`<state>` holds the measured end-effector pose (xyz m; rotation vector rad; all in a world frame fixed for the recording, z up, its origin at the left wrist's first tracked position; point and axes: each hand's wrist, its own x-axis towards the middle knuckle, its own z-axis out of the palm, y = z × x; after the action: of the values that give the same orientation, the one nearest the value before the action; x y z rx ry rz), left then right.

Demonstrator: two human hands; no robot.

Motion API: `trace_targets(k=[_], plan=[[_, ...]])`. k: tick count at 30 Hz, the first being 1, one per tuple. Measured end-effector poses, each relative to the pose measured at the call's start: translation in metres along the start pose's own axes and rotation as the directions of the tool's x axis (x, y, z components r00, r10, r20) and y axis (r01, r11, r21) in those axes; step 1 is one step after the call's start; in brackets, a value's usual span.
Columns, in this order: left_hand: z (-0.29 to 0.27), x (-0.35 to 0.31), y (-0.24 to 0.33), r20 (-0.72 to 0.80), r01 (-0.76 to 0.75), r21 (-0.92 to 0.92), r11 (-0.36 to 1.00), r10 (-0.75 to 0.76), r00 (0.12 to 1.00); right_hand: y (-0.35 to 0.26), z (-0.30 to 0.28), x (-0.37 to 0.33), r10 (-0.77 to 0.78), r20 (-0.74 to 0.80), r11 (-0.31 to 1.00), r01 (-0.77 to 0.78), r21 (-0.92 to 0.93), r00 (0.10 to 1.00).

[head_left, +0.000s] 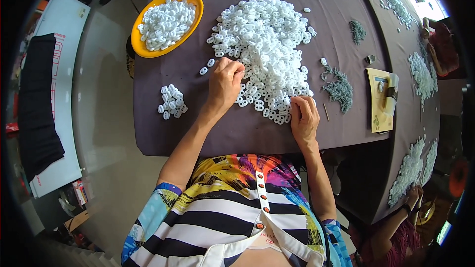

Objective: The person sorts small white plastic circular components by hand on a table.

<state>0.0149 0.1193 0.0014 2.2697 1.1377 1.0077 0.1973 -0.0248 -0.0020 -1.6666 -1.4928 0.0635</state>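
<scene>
A big heap of small white oval plastic pieces with two holes (269, 39) spreads over the dark tablecloth in front of me. At the heap's left edge, my left hand (225, 83) is closed, thumb and fingertips together; whatever is in them is hidden. My right hand (305, 121) is at the near right edge of the heap, also in a pinch, and I cannot make out what it holds. Left of my left hand lies a small separate pile of white pieces (171, 102). A yellow-orange plate (197, 20) filled with more of them stands at the far left.
Right of the heap are two tangles of grey-green stringy bits (338, 89), a thin stick (326, 112) and a yellow packet (377, 100). White heaps (408, 168) lie on the adjoining table, where another person's hands (414, 198) work. A white board (59, 94) is on the left.
</scene>
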Motion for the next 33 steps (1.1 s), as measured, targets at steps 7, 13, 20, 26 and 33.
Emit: trace_targets(k=[7,13,20,26,33], plan=[[-0.015,-0.027,0.043,0.434,0.551,-0.731,0.403,-0.35,0.83,-0.034,-0.007,0.013,0.067,0.007,0.978,-0.067,0.199,0.998],[-0.009,-0.045,0.054,0.474,0.583,-0.798,0.153,-0.438,0.764,-0.059,0.015,0.014,0.301,0.287,0.626,-0.416,0.66,0.909],[-0.007,-0.048,0.057,0.493,0.591,-0.785,0.188,-0.387,0.779,-0.055,0.02,0.006,0.292,0.314,0.582,-0.428,0.691,0.904],[-0.006,-0.049,0.059,0.477,0.582,-0.77,0.263,-0.369,0.798,-0.056,0.016,0.007,0.373,0.362,0.459,-0.509,0.728,0.854],[-0.002,-0.049,0.059,0.458,0.571,-0.739,0.357,-0.355,0.815,-0.047,0.018,0.004,0.318,0.355,0.562,-0.476,0.677,0.879]])
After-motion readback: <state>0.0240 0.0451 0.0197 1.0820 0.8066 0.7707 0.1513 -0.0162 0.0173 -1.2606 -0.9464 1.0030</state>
